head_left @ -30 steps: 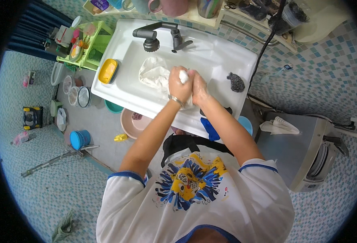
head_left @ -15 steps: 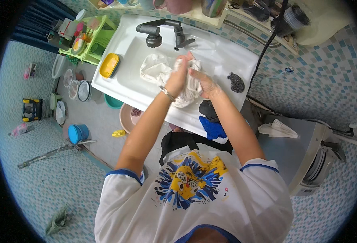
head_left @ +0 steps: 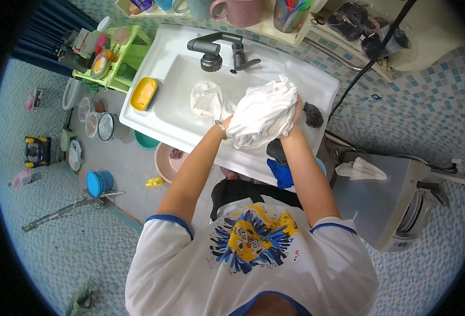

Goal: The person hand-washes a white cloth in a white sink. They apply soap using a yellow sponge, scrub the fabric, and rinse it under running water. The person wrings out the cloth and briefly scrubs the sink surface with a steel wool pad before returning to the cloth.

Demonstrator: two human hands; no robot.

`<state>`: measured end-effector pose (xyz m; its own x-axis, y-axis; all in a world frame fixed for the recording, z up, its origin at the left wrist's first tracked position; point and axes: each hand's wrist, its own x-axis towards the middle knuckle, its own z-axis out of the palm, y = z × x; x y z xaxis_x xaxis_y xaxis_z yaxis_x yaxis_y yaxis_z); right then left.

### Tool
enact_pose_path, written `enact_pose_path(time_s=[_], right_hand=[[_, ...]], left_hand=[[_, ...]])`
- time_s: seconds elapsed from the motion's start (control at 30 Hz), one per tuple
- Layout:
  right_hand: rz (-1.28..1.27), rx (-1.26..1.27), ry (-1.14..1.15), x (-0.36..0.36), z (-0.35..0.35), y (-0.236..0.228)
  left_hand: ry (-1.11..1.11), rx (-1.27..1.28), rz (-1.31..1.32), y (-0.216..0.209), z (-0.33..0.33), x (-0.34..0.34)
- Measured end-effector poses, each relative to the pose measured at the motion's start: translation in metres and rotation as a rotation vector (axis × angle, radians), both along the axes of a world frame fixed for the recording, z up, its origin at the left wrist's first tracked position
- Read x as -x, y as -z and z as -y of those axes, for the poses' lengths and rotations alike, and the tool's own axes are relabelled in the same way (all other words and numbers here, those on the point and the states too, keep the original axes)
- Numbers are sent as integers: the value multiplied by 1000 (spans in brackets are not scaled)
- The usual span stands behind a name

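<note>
A bunched, wet-looking white cloth (head_left: 264,113) is held up between my two hands over the right part of the white sink (head_left: 177,129). My left hand (head_left: 228,125) grips its left side, with most of the fingers hidden under the folds. On the other side my right hand (head_left: 297,113) is closed round the cloth, its fingers largely covered. A thinner, whitish piece of fabric (head_left: 206,100) hangs down from the bundle's left into the basin. Black cloth (head_left: 277,151) and blue cloth (head_left: 280,174) lie on the sink's front edge by my right forearm.
A dark faucet (head_left: 211,55) reaches over the basin from the back. A yellow soap dish (head_left: 144,94) sits on the left rim and a dark mesh scrubber (head_left: 313,115) on the right. A pink basin (head_left: 164,166) stands on the floor. At right is a grey-topped washing machine (head_left: 359,195).
My hands have spread apart and moved right, from pressing together over the cloth to gripping its two sides. The white cloth is now gathered into a larger raised bundle.
</note>
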<state>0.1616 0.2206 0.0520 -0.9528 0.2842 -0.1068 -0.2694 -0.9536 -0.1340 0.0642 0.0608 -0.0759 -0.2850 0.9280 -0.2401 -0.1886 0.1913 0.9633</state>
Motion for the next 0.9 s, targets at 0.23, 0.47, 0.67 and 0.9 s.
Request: enact_pose_path(time_s=[0.23, 0.47, 0.67, 0.9], right_hand=[[520, -65, 65, -26, 5, 12], [488, -131, -195, 18, 74, 60], [572, -30, -164, 23, 55, 32], [623, -16, -288, 19, 81, 18]], left_hand=[[-327, -80, 644, -97, 40, 5], [-644, 553, -500, -106, -23, -1], [-688, 71, -767, -95, -21, -22], [-587, 445, -990, -121, -31, -3]])
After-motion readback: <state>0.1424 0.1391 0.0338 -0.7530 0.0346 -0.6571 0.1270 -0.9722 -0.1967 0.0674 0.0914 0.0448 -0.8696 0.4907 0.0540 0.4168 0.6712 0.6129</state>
